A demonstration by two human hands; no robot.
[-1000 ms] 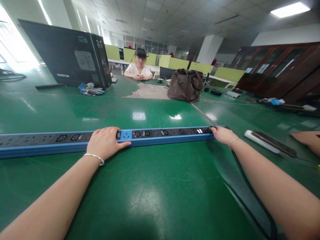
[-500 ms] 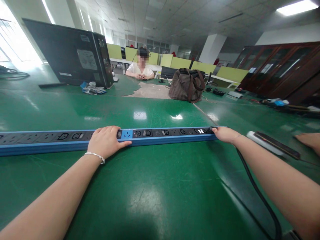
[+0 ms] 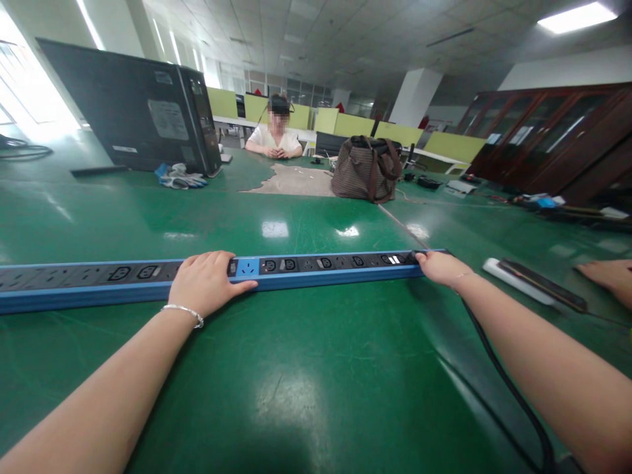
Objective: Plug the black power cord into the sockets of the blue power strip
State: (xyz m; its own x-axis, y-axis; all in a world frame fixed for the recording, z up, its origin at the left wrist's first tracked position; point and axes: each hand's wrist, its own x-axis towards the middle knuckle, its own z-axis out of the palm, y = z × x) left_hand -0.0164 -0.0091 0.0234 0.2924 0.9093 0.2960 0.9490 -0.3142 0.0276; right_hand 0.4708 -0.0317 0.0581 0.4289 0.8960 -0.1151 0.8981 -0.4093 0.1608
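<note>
A long blue power strip with a row of black sockets lies across the green table, running off the left edge of the view. My left hand is wrapped over its middle, the thumb along the front side beside a blue socket. At the strip's right end, my right hand pinches a black plug against the last sockets. Fingers hide most of the plug, and I cannot tell how deep it sits. A black cable hangs from under my right wrist down to the lower right.
A white bar with a dark phone-like slab lies right of my right arm, near another person's hand. Farther back are a black computer case, gloves and a brown bag. Across the table sits a person.
The whole view has shifted slightly left. Both hands keep the same places on the power strip, and the plug and cable look unchanged.
</note>
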